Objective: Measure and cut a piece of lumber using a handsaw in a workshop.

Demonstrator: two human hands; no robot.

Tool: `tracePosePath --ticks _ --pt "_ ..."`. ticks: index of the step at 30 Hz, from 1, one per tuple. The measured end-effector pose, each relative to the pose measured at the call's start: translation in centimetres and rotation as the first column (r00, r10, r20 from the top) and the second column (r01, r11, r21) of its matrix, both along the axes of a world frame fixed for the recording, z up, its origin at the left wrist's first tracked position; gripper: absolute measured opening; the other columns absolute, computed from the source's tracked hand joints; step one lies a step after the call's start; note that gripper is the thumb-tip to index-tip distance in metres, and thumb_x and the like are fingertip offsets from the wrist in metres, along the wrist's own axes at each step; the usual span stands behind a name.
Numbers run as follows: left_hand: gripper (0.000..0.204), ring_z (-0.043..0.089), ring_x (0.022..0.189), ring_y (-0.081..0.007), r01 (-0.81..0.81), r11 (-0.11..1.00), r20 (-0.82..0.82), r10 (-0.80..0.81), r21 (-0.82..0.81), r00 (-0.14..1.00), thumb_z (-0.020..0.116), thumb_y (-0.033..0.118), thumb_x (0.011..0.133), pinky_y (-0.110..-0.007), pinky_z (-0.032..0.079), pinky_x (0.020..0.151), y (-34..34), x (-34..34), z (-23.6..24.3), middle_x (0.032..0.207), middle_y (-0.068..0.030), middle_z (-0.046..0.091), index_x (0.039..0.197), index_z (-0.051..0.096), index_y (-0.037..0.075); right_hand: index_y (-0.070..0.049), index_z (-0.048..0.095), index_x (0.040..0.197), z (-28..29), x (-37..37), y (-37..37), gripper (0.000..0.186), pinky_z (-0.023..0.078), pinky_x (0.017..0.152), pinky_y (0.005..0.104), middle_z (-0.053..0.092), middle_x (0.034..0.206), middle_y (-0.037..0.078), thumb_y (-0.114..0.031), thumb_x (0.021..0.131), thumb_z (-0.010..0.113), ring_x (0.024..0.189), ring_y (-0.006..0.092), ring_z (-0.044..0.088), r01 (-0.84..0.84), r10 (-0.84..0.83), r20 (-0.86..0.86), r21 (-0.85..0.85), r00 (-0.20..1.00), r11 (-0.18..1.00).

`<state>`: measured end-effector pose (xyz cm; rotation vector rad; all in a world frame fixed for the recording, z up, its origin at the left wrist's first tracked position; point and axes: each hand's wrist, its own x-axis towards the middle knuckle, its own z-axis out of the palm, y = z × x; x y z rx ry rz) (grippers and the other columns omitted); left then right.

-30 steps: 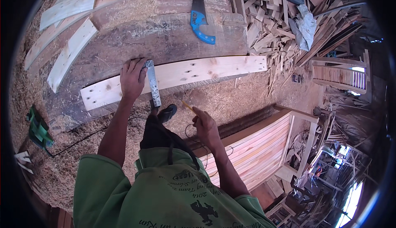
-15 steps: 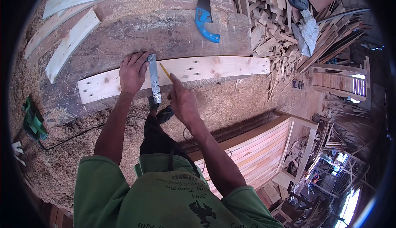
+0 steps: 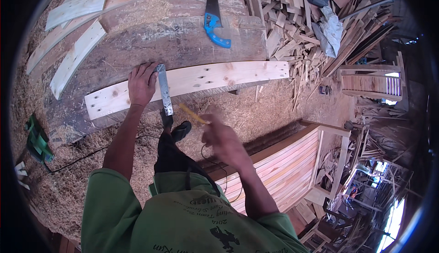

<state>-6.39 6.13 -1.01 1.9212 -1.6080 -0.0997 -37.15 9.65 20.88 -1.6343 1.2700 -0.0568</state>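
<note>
A long, slightly curved pale wooden board lies across the workbench in front of me, with knots and small dark marks. Across it rests a narrow metal square; only its straight blade shows, and its near end juts past the board's near edge. My left hand is closed over the board's far edge against the square, thumb along the blade, its fingertips partly hidden. Off the near side of the board, my right hand, blurred by motion, grips a yellow pencil that points back toward the square.
A blue-handled saw lies beyond the board on the workbench. Cut pale boards are at the far left. A green power tool sits at left with its cord. Wood offcuts pile up at right; a slatted wooden piece stands near my right arm.
My right hand has lifted the pencil off the board and drawn it back toward me and to the right. My left hand stays at the square. The whole view has shifted slightly.
</note>
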Motion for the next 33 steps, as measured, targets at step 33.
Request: tracePosePath --ticks 33 --pt "0.092 0.041 0.154 -0.053 0.124 0.986 0.185 -0.143 0.11 0.972 0.089 0.034 0.091 -0.064 0.035 0.126 0.1 7.1 -4.2 0.168 -0.03 0.045 0.169 0.047 0.011 -0.006 0.069 0.136 32.1 -21.9 -3.6 0.033 0.062 0.087 0.0395 0.079 0.109 0.009 -0.02 0.106 0.071 0.088 0.0242 0.074 0.597 -0.128 0.628 -0.628 0.768 0.499"
